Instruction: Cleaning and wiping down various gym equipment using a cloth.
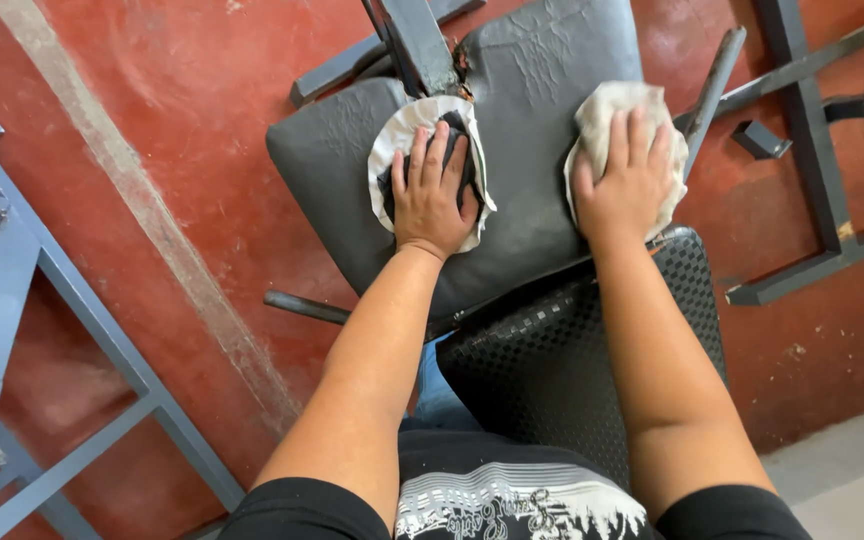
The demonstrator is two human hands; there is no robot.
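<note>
1. I see my left hand (432,190) spread flat on a white-and-dark rag (388,160), my right hand (624,180) flat on a pale rag (607,100).
2. Both rags lie on the grey padded seat (527,210) — soft, light, likely to bunch; pressing through the palms looks best.

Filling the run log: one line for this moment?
left hand flat on cloth | right hand flat on rag | both on grey pad
</note>
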